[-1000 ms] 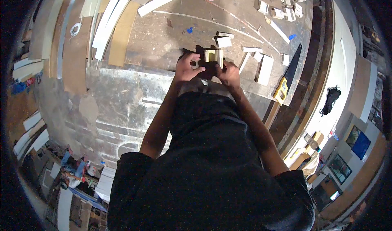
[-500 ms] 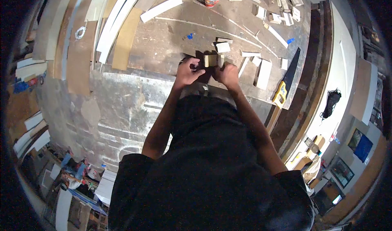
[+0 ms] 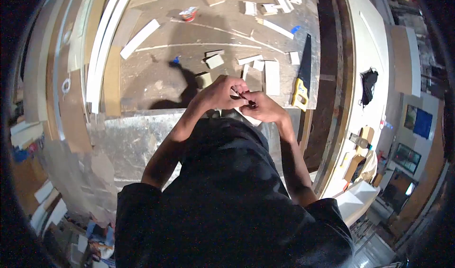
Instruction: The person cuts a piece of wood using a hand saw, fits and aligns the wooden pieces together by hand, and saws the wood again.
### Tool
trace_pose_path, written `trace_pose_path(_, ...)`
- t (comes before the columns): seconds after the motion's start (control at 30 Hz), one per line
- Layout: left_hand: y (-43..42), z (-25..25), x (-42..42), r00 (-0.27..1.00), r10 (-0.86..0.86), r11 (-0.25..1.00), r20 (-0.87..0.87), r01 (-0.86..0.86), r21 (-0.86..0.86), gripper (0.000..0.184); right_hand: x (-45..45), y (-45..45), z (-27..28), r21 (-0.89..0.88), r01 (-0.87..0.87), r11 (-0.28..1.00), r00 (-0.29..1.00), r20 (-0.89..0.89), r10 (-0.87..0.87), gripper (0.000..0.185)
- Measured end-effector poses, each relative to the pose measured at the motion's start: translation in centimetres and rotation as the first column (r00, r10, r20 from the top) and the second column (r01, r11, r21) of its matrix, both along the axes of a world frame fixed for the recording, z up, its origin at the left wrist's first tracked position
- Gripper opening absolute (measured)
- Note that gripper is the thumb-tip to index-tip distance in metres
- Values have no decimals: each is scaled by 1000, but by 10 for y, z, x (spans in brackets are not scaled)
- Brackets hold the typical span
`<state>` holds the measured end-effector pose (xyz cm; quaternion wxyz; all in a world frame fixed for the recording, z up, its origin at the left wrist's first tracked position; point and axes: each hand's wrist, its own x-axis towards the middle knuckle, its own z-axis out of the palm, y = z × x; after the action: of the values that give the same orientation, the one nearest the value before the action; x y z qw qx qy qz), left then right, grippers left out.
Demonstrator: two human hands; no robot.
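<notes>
Near the workbench's front edge, two bare hands met, left hand and right hand, fingers curled in a narrow pinch. One dark, slender item showed between them, too small to identify; whether both gripped it, I could not tell. One white piece showed below them, partly covered. One pale block lay just beyond the left hand, one broad white block farther right. One handsaw lay along the right edge, its yellow handle by the near right corner. One red-and-white container sat toward the far edge.
</notes>
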<state>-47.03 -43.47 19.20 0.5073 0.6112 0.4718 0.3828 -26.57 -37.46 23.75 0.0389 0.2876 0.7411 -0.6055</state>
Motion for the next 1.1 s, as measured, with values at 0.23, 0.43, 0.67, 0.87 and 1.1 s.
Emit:
trace_pose_path(0.23, 31, 11, 41, 978, -115, 993, -176, 114, -14, 28, 53, 10, -17, -87, 152, 985, 988, 14, -151, 21)
trace_pose_path(0.43, 47, 1, 97, 974, -188, 967, -123, 162, -196, 27, 121, 25, -29, -121, 389, 913, 917, 144, -372, 23)
trace_pose_path(0.67, 86, -8, 186, 984, -162, 974, -80, 147, -170, 27, 207, 67, -31, -107, 361, 927, 925, 167, -341, 28)
trace_pose_path(0.87, 128, 0, 255, 945, -268, 947, -185, 224, -229, 26, 277, 119, -24, -141, 302, 943, 949, 136, -284, 24)
trace_pose_path(1.1, 140, 0, 304, 998, -61, 930, 18, 63, -363, 18, 374, 168, -71, -212, 729, 651, 675, 58, -736, 39)
